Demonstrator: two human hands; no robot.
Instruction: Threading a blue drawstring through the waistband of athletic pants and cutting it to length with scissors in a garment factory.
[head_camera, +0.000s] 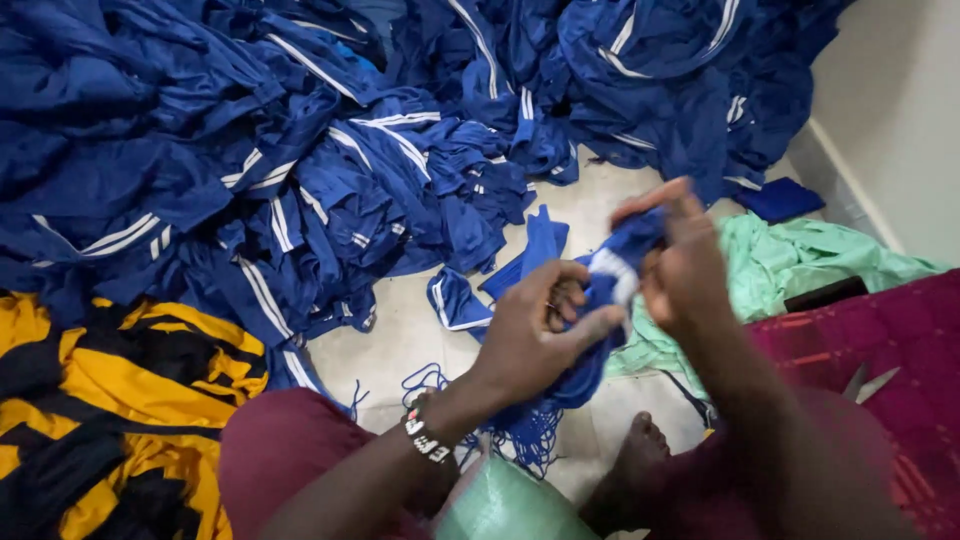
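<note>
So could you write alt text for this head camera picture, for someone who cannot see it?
A person's left hand and right hand grip a small blue fabric piece with white trim above a pale floor. A big heap of blue white-striped garments lies behind, yellow-and-black cloth at left, mint green cloth at right.

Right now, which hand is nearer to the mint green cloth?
Right. The right hand is just beside the mint green cloth, over its left edge; the left hand is further left, holding the blue garment.
</note>
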